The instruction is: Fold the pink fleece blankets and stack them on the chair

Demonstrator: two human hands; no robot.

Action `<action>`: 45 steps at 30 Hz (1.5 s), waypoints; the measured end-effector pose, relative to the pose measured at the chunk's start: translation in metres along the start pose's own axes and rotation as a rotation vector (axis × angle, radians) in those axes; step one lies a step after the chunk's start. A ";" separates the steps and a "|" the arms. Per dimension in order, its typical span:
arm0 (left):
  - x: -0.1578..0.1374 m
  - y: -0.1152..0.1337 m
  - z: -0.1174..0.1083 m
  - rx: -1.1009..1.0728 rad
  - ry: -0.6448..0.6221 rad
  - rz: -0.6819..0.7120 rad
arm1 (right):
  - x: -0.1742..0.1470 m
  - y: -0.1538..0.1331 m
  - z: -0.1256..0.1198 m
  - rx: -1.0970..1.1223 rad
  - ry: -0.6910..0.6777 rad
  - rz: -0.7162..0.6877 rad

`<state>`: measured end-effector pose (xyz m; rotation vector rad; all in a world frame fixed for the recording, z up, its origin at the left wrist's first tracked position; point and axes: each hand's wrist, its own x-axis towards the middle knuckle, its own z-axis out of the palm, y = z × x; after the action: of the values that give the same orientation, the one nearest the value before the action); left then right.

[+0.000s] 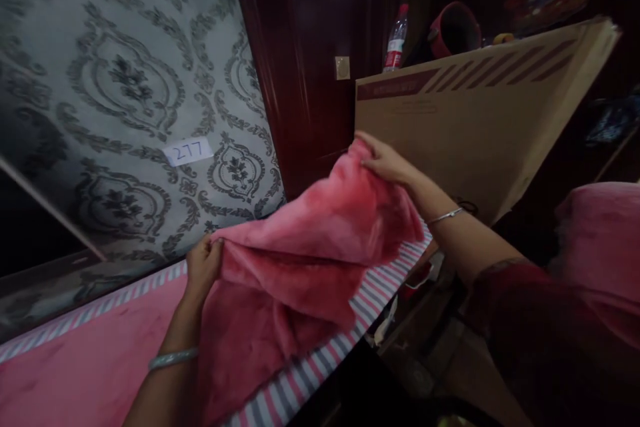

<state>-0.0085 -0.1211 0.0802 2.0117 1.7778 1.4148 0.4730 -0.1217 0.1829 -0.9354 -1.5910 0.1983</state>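
A pink plush blanket [300, 267] is lifted off the bed at its far end, with folds hanging between my hands. My left hand [204, 263] grips its edge on the wall side, fingers closed. Farther off and higher, my right hand [383, 159] pinches a raised corner of the same blanket, near the cardboard box. Beneath the cloth lies a striped sheet [320, 368] in white, grey and pink, showing along both sides of the bed. The blanket's near part lies flat at the lower left.
Patterned wallpaper [130, 80] with a paper label [188, 151] reading 277 borders the bed. A dark red wooden panel [310, 47] and a large flat cardboard box [440, 127] stand beyond. A bottle [395, 43] rises behind the box. More pink fabric [605, 247] is at right.
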 end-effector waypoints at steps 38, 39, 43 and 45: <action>-0.157 0.064 -0.015 -0.088 -0.235 0.462 | -0.318 0.017 0.070 -0.353 0.025 0.153; -0.158 0.065 -0.015 -0.065 -0.208 0.526 | -0.315 0.022 0.066 -0.394 0.053 0.171; -0.170 0.060 -0.021 0.029 -0.202 0.690 | -0.298 0.045 0.056 -0.578 -0.102 0.136; -0.178 0.054 -0.028 0.073 -0.271 0.686 | -0.292 0.053 0.055 -0.635 -0.185 0.134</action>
<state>0.0328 -0.2975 0.0308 2.8495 1.0826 1.1158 0.4353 -0.2581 -0.0842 -1.5495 -1.7990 -0.1467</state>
